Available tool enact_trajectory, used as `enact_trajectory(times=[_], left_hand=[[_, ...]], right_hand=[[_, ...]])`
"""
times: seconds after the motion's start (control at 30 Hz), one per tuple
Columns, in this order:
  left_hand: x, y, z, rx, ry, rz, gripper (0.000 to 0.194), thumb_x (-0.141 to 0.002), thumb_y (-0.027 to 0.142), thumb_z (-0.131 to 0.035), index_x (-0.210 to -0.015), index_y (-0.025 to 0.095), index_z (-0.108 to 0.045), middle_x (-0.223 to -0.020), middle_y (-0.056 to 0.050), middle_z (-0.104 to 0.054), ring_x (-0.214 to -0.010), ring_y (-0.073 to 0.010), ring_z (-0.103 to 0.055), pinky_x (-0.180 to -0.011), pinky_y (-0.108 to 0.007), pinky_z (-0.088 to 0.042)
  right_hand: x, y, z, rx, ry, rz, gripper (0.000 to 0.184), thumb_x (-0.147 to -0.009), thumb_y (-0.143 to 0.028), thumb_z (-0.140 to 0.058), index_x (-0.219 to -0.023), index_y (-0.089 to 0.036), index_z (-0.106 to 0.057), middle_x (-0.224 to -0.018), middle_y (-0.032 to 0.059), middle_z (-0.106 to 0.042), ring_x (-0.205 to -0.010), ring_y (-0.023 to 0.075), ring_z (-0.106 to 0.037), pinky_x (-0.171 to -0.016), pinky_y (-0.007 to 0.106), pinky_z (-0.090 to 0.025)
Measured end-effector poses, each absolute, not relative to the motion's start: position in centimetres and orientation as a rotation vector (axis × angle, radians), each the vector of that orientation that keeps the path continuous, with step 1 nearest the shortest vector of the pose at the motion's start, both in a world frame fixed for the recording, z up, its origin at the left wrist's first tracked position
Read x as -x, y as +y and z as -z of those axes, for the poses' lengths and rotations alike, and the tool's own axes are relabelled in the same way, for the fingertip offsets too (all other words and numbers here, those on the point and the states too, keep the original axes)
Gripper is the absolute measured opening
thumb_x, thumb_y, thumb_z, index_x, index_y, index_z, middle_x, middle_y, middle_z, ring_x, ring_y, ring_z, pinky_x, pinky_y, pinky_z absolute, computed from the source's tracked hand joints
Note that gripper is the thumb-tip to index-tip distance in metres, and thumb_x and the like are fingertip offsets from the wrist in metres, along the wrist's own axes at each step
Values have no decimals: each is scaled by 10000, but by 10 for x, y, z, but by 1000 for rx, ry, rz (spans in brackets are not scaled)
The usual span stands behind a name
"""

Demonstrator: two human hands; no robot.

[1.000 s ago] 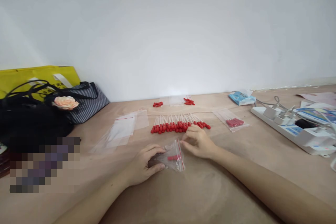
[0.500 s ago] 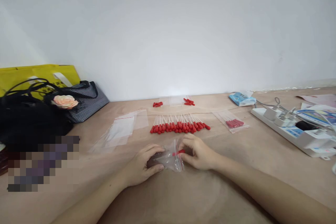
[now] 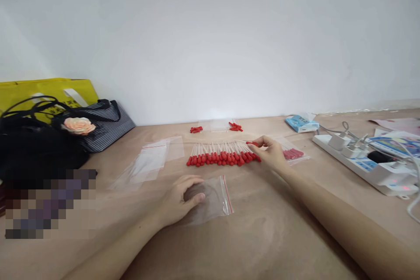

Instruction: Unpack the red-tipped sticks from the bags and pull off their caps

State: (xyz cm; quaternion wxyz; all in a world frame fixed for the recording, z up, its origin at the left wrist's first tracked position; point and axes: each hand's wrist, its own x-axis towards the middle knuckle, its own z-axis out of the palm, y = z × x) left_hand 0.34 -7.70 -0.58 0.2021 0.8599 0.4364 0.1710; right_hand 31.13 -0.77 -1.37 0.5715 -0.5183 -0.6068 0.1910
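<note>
My left hand (image 3: 180,199) pinches the left side of a small clear zip bag (image 3: 214,197) with a red seal strip, holding it flat on the table. Its inside looks empty from here. My right hand (image 3: 269,152) reaches to the right end of a row of red-tipped droppers (image 3: 220,156) and pinches one dropper by its red bulb. A filled bag of droppers (image 3: 292,152) lies just right of that hand.
Empty clear zip bags (image 3: 154,159) lie to the left. More red droppers (image 3: 234,127) rest near the wall. A white power strip (image 3: 367,162) with plugs and cables sits at right, a blue packet (image 3: 302,122) behind it. Black and striped bags (image 3: 98,127) stand at left.
My right hand left the bag's mouth and moved up and right to the end of the dropper row. The bag now lies flatter under my left hand.
</note>
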Motion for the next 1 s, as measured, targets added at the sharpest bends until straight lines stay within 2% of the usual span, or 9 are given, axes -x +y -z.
enact_trajectory(times=[0.17, 0.27, 0.37, 0.43, 0.63, 0.73, 0.83, 0.9, 1.0], left_hand=[[-9, -67, 11, -2336, 1348, -682, 209, -689, 357, -608, -808, 189, -570, -961, -47, -601, -920, -208, -539, -820, -368, -416], [-10, -67, 8, -2252, 1448, -650, 236, -614, 353, -653, -677, 174, -512, -804, -16, -588, -752, -172, -536, -682, -297, -417], [-7, -68, 5, -2123, 1539, -552, 278, -581, 371, -658, -635, 175, -469, -618, 41, -512, -560, -117, -458, -521, -222, -342], [-5, -68, 5, -2058, 1552, -519, 273, -584, 370, -648, -628, 177, -461, -548, 64, -459, -511, -100, -411, -481, -203, -295], [6, -63, 5, -2021, 1526, -660, 244, -658, 363, -558, -603, 187, -398, -522, 73, -438, -490, -92, -412, -482, -191, -301], [30, -52, -8, -1988, 1711, -839, 228, -694, 381, -509, -635, 197, -389, -502, 73, -452, -472, -102, -442, -477, -189, -301], [68, -38, -25, -1825, 2224, -997, 225, -681, 378, -531, -653, 197, -400, -534, 57, -503, -536, -130, -503, -521, -193, -321], [92, -32, -32, -1814, 2423, -883, 223, -715, 375, -512, -667, 191, -397, -611, 34, -541, -664, -155, -544, -599, -207, -337], [115, -28, -30, -1819, 2600, -553, 194, -725, 346, -506, -660, 185, -421, -708, -18, -536, -776, -206, -524, -649, -249, -352]], right_hand=[[-288, -16, 24, 1391, -1762, -1, 164, -744, -346, -557, -695, -193, -589, -738, 32, -638, -740, 181, -538, -719, 326, -353], [-279, -21, 23, 1476, -1864, 205, 189, -749, -371, -565, -679, -200, -603, -709, 28, -638, -759, 194, -530, -745, 340, -307], [-276, -25, 23, 1505, -1901, 286, 275, -786, -429, -510, -671, -204, -616, -700, 30, -633, -759, 190, -521, -735, 332, -282], [-277, -26, 23, 1516, -1882, 309, 314, -812, -435, -464, -672, -203, -623, -719, 35, -631, -771, 187, -517, -733, 328, -273], [-317, -10, 20, 1839, -1581, 318, 339, -803, -442, -424, -815, -201, -662, -955, 97, -599, -951, 258, -477, -800, 393, -280], [-354, 4, 19, 2262, -1375, 58, 348, -750, -462, -468, -942, -234, -647, -1104, 111, -543, -1055, 305, -434, -814, 433, -320], [-386, 12, 22, 2361, -1321, -25, 447, -690, -485, -525, -1005, -183, -624, -1051, 165, -563, -1016, 345, -477, -780, 471, -362], [-401, 15, 26, 2406, -1346, -87, 519, -638, -531, -563, -999, -162, -617, -1007, 175, -583, -979, 353, -507, -761, 470, -386], [-414, 17, 31, 2421, -1365, -82, 490, -566, -539, -631, -873, -157, -631, -918, 174, -609, -945, 346, -533, -736, 427, -419]])
